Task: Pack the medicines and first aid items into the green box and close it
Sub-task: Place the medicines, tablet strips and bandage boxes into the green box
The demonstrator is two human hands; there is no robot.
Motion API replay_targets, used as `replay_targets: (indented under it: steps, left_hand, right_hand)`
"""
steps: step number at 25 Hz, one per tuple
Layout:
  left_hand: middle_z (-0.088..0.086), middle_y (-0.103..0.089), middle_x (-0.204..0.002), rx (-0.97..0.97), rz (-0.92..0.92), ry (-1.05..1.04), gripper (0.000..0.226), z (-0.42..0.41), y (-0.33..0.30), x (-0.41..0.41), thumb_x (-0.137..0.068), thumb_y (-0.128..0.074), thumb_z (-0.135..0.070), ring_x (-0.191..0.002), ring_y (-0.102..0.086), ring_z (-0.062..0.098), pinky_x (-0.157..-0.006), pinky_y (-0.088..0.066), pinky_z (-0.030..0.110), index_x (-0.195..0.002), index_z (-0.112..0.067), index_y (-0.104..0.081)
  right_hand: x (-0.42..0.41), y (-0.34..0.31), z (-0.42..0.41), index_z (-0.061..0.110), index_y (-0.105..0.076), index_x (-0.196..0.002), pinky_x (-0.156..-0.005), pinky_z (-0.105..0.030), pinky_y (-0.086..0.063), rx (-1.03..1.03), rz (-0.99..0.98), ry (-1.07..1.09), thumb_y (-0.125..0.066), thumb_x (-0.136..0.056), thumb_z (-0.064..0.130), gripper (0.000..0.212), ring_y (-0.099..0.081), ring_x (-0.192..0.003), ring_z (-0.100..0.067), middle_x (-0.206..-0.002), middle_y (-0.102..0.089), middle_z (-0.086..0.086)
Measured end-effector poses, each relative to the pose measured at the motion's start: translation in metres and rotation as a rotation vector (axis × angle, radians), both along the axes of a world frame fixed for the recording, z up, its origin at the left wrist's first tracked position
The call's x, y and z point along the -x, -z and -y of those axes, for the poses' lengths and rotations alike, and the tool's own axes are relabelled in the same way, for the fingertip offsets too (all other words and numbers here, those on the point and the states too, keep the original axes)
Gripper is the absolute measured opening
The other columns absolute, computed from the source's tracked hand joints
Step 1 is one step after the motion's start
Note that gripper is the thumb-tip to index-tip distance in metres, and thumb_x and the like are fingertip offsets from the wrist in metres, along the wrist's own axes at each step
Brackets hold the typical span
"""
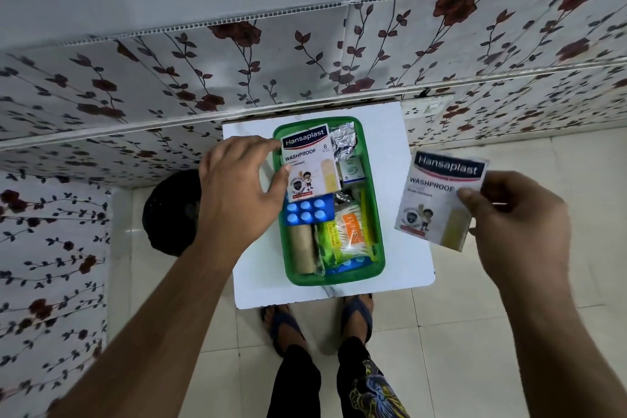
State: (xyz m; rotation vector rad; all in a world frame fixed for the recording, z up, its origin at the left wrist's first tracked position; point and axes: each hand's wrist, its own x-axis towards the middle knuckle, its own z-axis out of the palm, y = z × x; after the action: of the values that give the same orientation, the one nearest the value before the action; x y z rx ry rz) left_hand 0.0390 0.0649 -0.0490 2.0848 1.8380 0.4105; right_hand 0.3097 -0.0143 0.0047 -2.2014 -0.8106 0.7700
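Note:
The green box (377, 214) stands open on a small white table (254, 265). Inside lie a blue blister strip (307, 210), a tan bandage roll (303, 249), a pack of cotton swabs (349, 231), a small white and green carton (353, 170) and crumpled foil (343, 137). My left hand (237, 187) holds a Hansaplast plaster pack (310, 163) by its left edge over the box's far left part. My right hand (519, 224) holds a second Hansaplast pack (437, 200) in the air to the right of the table. No lid is in view.
A wall with flowered tiles and a ledge rises behind the table. A black round object (169, 214) sits on the floor left of the table. My feet in sandals (356, 312) stand on pale floor tiles at the table's near edge.

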Motion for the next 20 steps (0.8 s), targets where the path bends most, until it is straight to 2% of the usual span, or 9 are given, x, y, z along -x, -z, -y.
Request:
replay_targets:
  steps: [2,4,7,9,11,14,16,18,20]
  left_hand:
    - [-0.001,-0.065,-0.118,0.003,0.085,-0.083,0.034,0.007,0.002,0.009,-0.087,-0.053,-0.038,-0.115,-0.052,0.027,-0.100,-0.037,0.048,-0.117,-0.024,-0.063]
    - [0.000,-0.066,-0.115,0.032,0.135,-0.124,0.033,0.013,0.006,0.015,-0.086,-0.055,-0.033,-0.111,-0.055,0.026,-0.096,-0.042,0.052,-0.116,-0.023,-0.064]
    - [0.001,-0.066,-0.114,0.059,0.173,-0.158,0.034,0.024,0.012,0.020,-0.084,-0.054,-0.030,-0.109,-0.055,0.026,-0.094,-0.043,0.053,-0.115,-0.022,-0.065]
    - [0.002,-0.065,-0.114,0.067,0.187,-0.168,0.034,0.029,0.016,0.024,-0.084,-0.054,-0.028,-0.109,-0.055,0.025,-0.094,-0.044,0.053,-0.115,-0.021,-0.066]
    - [0.002,-0.064,-0.115,0.090,0.197,-0.173,0.034,0.031,0.020,0.027,-0.084,-0.054,-0.027,-0.109,-0.056,0.025,-0.095,-0.044,0.052,-0.115,-0.022,-0.066]
    - [0.001,-0.063,-0.115,0.123,0.241,-0.171,0.032,0.033,0.025,0.027,-0.084,-0.056,-0.024,-0.109,-0.057,0.023,-0.095,-0.046,0.049,-0.115,-0.021,-0.065]
    - [0.001,-0.063,-0.114,0.139,0.287,-0.174,0.029,0.034,0.027,0.027,-0.086,-0.059,-0.017,-0.105,-0.059,0.020,-0.093,-0.047,0.039,-0.115,-0.019,-0.066]
    - [-0.002,-0.063,-0.109,0.195,0.352,-0.240,0.028,0.035,0.029,0.028,-0.088,-0.059,-0.012,-0.097,-0.061,0.014,-0.085,-0.048,0.030,-0.113,-0.021,-0.066]
    - [-0.004,-0.067,-0.098,0.329,0.399,-0.338,0.024,0.034,0.035,0.029,-0.088,-0.058,-0.014,-0.083,-0.064,0.013,-0.074,-0.051,0.028,-0.109,-0.023,-0.066]
  right_hand:
    - [0.026,-0.017,-0.015,0.023,-0.070,-0.085,-0.060,-0.029,-0.055,-0.086,-0.199,-0.090,-0.069,-0.087,0.010,0.014,-0.068,-0.068,-0.010,-0.080,-0.073,0.008]
    - [0.061,-0.007,-0.027,0.024,-0.068,-0.083,-0.059,-0.027,-0.056,0.065,-0.304,-0.303,-0.070,-0.086,0.009,0.015,-0.068,-0.067,-0.005,-0.077,-0.073,0.009]
    - [0.097,0.026,-0.032,0.028,-0.064,-0.094,-0.078,-0.034,-0.057,0.275,-0.150,-0.528,-0.073,-0.083,0.017,0.018,-0.068,-0.081,-0.013,-0.080,-0.069,0.013]
    - [0.106,0.040,-0.028,0.027,-0.061,-0.102,-0.079,-0.037,-0.056,0.304,-0.023,-0.591,-0.073,-0.080,0.021,0.026,-0.068,-0.089,-0.021,-0.091,-0.073,0.009]
    - [0.112,0.045,-0.023,0.023,-0.052,-0.105,-0.076,-0.039,-0.056,0.279,0.075,-0.612,-0.074,-0.079,0.024,0.034,-0.069,-0.090,-0.025,-0.099,-0.074,0.003]
    - [0.117,0.045,-0.018,0.024,-0.042,-0.105,-0.072,-0.039,-0.056,0.266,0.128,-0.639,-0.076,-0.077,0.032,0.045,-0.068,-0.089,-0.025,-0.103,-0.071,0.003]
    - [0.110,0.038,-0.018,0.027,-0.044,-0.107,-0.071,-0.038,-0.055,0.260,0.146,-0.608,-0.076,-0.076,0.041,0.046,-0.067,-0.087,-0.021,-0.100,-0.068,0.007]
    - [0.091,0.028,-0.017,0.030,-0.051,-0.108,-0.069,-0.036,-0.054,0.200,0.206,-0.483,-0.070,-0.079,0.049,0.040,-0.065,-0.083,-0.018,-0.097,-0.066,0.009]
    - [0.069,0.026,-0.014,0.028,-0.056,-0.116,-0.070,-0.033,-0.050,0.195,0.315,-0.413,-0.061,-0.085,0.052,0.040,-0.065,-0.086,-0.020,-0.101,-0.066,0.005]
